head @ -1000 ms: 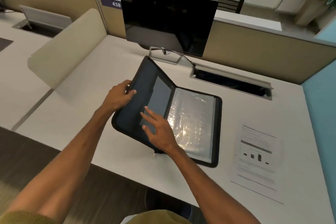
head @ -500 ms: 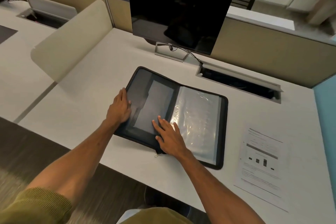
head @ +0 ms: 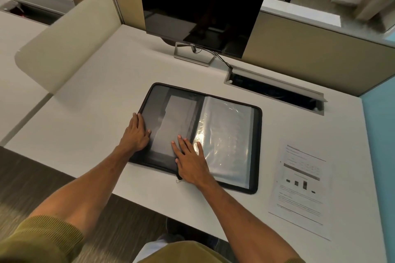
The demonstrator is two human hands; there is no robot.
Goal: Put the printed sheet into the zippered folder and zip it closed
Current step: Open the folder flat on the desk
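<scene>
Folder: my zippered folder (head: 198,134) now lies fully open and flat on the desk (head: 89,126); a second ago its left cover was raised and I was lowering it.
Left hand: my left hand (head: 136,134) is flat and spread on the outer edge of the left cover, pressing it down, gripping nothing.
Right hand: my right hand (head: 190,160) is flat with fingers apart over the spine near the front edge, touching both the left panel and the clear sleeves (head: 226,141), holding nothing.
Printed sheet: the printed sheet (head: 301,188) lies untouched on the desk, just right of the folder, apart from it.
Zipper pull: the zipper pull (head: 178,180) dangles at the front edge by my right wrist.
Meaning: opening looks finished; I judge the next step is reaching right for the sheet. Zipping remains undone.
</scene>
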